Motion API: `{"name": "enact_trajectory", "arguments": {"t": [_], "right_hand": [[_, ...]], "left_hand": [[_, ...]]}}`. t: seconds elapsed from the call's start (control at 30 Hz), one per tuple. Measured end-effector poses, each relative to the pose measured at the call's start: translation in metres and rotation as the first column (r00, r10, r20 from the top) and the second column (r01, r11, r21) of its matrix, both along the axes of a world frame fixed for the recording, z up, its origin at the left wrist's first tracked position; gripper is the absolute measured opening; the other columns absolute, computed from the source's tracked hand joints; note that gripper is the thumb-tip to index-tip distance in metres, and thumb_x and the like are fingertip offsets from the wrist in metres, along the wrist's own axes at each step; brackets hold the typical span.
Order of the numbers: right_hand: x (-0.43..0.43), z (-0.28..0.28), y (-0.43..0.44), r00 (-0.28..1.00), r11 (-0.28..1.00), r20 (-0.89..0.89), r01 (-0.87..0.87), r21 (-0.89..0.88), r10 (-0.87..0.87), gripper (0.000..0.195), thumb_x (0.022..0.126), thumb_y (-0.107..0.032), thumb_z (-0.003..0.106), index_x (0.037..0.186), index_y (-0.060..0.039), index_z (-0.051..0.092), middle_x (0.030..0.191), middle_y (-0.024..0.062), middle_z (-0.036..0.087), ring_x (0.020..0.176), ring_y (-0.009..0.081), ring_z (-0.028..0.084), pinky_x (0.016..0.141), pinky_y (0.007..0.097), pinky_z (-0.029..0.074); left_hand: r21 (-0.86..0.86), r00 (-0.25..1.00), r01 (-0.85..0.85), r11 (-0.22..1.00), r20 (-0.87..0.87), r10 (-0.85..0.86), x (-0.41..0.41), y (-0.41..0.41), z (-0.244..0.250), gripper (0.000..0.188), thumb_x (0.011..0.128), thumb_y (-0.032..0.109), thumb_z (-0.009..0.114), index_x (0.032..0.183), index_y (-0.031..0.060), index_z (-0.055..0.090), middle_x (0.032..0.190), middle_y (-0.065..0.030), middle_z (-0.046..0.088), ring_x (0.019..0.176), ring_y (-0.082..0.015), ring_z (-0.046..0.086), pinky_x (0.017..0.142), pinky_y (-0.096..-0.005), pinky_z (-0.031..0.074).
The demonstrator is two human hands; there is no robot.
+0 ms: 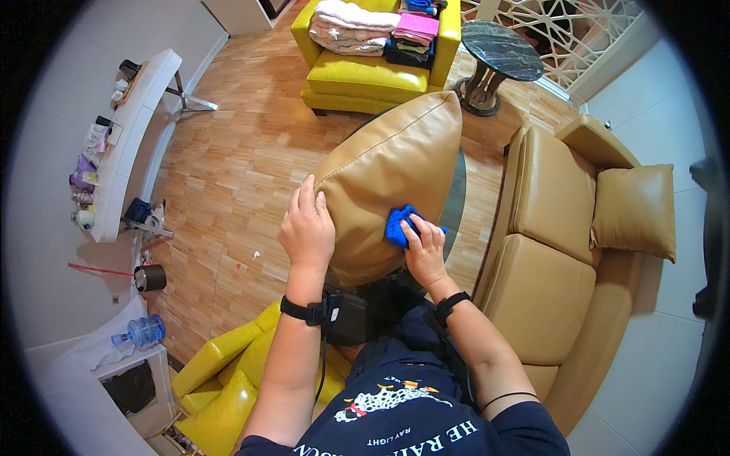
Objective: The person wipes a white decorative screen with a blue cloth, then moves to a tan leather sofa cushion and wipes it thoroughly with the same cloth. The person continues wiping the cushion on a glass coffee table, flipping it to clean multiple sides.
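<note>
A tan leather cushion (393,165) is tilted up in front of me, above a dark round table (454,199) that it partly hides. My left hand (308,225) rests against the cushion's left edge, fingers on its seam side. In my right hand (425,248) is a bunched blue cloth (400,227), which touches the cushion's lower right face. Black straps with small devices circle both wrists.
A tan leather sofa (542,296) with another cushion (634,211) stands to the right. Ahead are a yellow armchair (368,77) holding folded textiles and a marble-topped side table (502,50). A white wall desk (134,137) and a bin (150,277) are at left.
</note>
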State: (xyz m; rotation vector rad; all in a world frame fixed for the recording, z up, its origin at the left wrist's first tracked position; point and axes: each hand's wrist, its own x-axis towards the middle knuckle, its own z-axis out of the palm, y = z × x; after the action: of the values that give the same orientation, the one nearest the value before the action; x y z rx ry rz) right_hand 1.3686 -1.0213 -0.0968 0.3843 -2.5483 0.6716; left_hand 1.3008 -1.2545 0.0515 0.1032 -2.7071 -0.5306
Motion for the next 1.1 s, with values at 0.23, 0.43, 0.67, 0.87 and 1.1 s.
{"name": "enact_trajectory", "arguments": {"t": [0.23, 0.43, 0.67, 0.87, 1.1], "right_hand": [[-0.038, 0.096, -0.034, 0.986, 0.975, -0.165, -0.04, -0.217, 0.003, 0.077, 0.076, -0.002, 0.078, 0.149, -0.0198, 0.062, 0.148, 0.0108, 0.055, 0.129, 0.0358, 0.055, 0.108, 0.0491, 0.04], [-0.061, 0.119, -0.074, 0.973, 0.965, -0.211, -0.138, -0.222, 0.09, 0.063, 0.082, -0.012, 0.079, 0.143, -0.0225, 0.067, 0.142, 0.0061, 0.059, 0.122, 0.031, 0.057, 0.103, 0.0461, 0.042], [-0.05, 0.074, 0.002, 0.968, 0.999, -0.252, 0.013, 0.045, -0.002, 0.06, 0.083, -0.006, 0.07, 0.14, -0.0252, 0.07, 0.137, 0.001, 0.065, 0.114, 0.0258, 0.062, 0.098, 0.0438, 0.044], [-0.03, 0.061, 0.008, 0.981, 0.993, -0.153, 0.112, -0.044, -0.117, 0.068, 0.082, -0.009, 0.074, 0.148, -0.025, 0.066, 0.144, 0.0037, 0.059, 0.124, 0.0312, 0.055, 0.106, 0.0491, 0.041], [-0.025, 0.047, 0.014, 0.98, 0.991, -0.151, 0.126, -0.043, -0.131, 0.064, 0.085, -0.009, 0.074, 0.145, -0.0293, 0.066, 0.141, 0.0006, 0.059, 0.123, 0.0272, 0.056, 0.104, 0.0455, 0.044]], "left_hand": [[-0.063, 0.998, 0.01, 0.998, -0.054, -0.014, 0.003, 0.0, -0.007, 0.039, 0.105, 0.02, 0.063, 0.143, 0.0098, 0.063, 0.131, -0.0169, 0.073, 0.109, -0.0402, 0.073, 0.091, -0.0497, 0.059], [-0.051, 0.994, 0.081, 0.995, -0.075, -0.084, 0.03, -0.001, -0.005, 0.04, 0.104, 0.017, 0.065, 0.143, 0.0099, 0.062, 0.134, -0.0173, 0.072, 0.114, -0.04, 0.071, 0.094, -0.05, 0.057], [0.041, 0.994, 0.108, 0.993, 0.022, -0.109, 0.078, -0.029, -0.009, 0.038, 0.103, 0.019, 0.066, 0.141, 0.0118, 0.066, 0.142, -0.0162, 0.069, 0.126, -0.0403, 0.066, 0.106, -0.0504, 0.052], [-0.297, 0.962, 0.173, 0.939, 0.258, -0.095, 0.073, -0.005, 0.035, 0.053, 0.096, 0.029, 0.073, 0.14, 0.001, 0.064, 0.149, -0.0268, 0.062, 0.149, -0.0464, 0.046, 0.127, -0.0581, 0.029], [-0.302, 0.967, 0.249, 0.92, 0.126, -0.221, 0.019, 0.069, -0.013, 0.091, 0.096, 0.059, 0.07, 0.167, 0.012, 0.039, 0.171, -0.024, 0.037, 0.159, -0.0426, 0.031, 0.13, -0.0591, 0.021]]}}
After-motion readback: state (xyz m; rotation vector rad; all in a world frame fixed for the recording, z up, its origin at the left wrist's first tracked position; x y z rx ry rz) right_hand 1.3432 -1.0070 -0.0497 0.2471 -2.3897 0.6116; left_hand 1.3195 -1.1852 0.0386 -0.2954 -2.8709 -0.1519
